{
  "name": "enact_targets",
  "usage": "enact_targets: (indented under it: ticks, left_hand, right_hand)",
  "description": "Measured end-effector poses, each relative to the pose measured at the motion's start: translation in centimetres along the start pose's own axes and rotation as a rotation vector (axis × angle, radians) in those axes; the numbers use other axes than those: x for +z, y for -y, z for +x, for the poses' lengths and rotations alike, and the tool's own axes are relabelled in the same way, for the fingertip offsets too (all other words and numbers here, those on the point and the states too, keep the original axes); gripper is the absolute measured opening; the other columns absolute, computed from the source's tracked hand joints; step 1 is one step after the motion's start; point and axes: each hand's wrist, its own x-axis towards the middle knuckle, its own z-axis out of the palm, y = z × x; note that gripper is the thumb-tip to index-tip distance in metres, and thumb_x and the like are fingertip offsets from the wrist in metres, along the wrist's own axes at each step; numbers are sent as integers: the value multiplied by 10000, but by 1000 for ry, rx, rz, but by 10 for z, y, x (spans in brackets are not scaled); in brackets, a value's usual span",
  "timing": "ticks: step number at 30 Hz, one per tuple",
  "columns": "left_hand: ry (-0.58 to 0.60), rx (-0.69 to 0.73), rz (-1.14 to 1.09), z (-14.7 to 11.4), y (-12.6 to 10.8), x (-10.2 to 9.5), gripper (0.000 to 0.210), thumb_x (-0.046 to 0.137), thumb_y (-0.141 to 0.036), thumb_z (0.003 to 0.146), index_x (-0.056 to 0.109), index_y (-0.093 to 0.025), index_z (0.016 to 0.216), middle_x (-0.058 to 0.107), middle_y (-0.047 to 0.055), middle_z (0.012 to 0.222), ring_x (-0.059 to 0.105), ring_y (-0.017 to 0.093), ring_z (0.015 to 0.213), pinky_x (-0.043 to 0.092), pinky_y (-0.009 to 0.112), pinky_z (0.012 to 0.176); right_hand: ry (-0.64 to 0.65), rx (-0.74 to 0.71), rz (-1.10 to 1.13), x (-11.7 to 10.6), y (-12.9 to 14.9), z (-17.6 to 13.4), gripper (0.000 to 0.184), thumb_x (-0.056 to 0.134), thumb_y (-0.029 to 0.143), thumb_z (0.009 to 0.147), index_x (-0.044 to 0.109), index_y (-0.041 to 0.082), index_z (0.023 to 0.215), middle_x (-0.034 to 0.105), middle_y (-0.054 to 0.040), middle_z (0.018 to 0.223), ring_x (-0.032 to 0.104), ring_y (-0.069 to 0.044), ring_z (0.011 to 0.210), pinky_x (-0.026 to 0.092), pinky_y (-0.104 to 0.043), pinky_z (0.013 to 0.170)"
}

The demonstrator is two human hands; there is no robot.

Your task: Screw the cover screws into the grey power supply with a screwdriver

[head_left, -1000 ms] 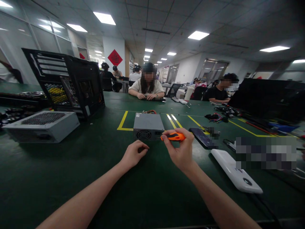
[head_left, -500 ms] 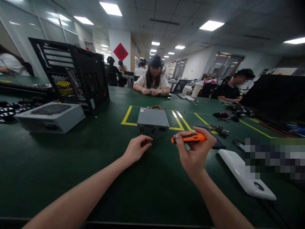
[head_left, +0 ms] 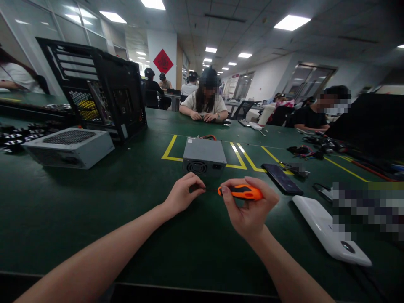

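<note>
One orange screwdriver (head_left: pixel 245 192), its thin shaft (head_left: pixel 212 190) barely visible between the hands (head_left: pixel 180 194) (head_left: pixel 251 214)

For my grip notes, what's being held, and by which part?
The right hand holds an orange screwdriver by its handle; left hand: can't tell.

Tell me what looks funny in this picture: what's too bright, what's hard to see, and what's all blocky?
Head view, top: ceiling lights glare white; head view, middle: yellow tape shines whitish in spots, and the orange-and-black screwdriver has a thin, faint shaft; head view, right: blocky squares hide something; head view, back: a seated person has squares over the face.
</note>
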Motion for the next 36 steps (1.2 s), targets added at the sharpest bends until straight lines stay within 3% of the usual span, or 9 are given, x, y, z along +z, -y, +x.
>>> enact_targets:
  ticks: [14, 29, 32, 36]
  left_hand:
    - [-12, 1, -10, 0, 0, -1, 42, 576, -198, 753, 586, -175, 787, 541, 1, 812, 518, 108, 758, 437, 240, 654]
    - [-51, 17, -7, 0, 0, -2, 17, 568, -178, 754, 574, -172, 769, 545, 0, 801, 523, 112, 762, 438, 246, 681]
    - [-38, 55, 23, -1, 1, -3, 25, 560, -167, 759, 566, -171, 783, 539, 2, 813, 518, 111, 772, 435, 243, 688]
    - [-31, 102, 126, -1, 4, -6, 48, 517, -170, 787, 558, -177, 811, 534, 17, 845, 508, 127, 819, 427, 265, 732]
  right_hand:
    - [9, -28, -23, 0, 2, -1, 465, 574, 116, 727, 326, 284, 1083, 616, 17, 744, 603, -149, 615, 491, -315, 552]
    - [-6, -105, 169, 3, 3, -10, 559, 573, -15, 644, 311, 281, 1040, 591, 23, 809, 617, -120, 638, 527, -248, 500]
    - [21, -135, 149, 3, 5, -13, 464, 569, -7, 648, 358, 267, 958, 609, 4, 815, 617, -121, 636, 518, -239, 498]
    - [213, -217, 42, 0, 9, -15, 239, 539, 51, 698, 414, 233, 786, 631, -42, 861, 625, -126, 691, 511, -232, 526]
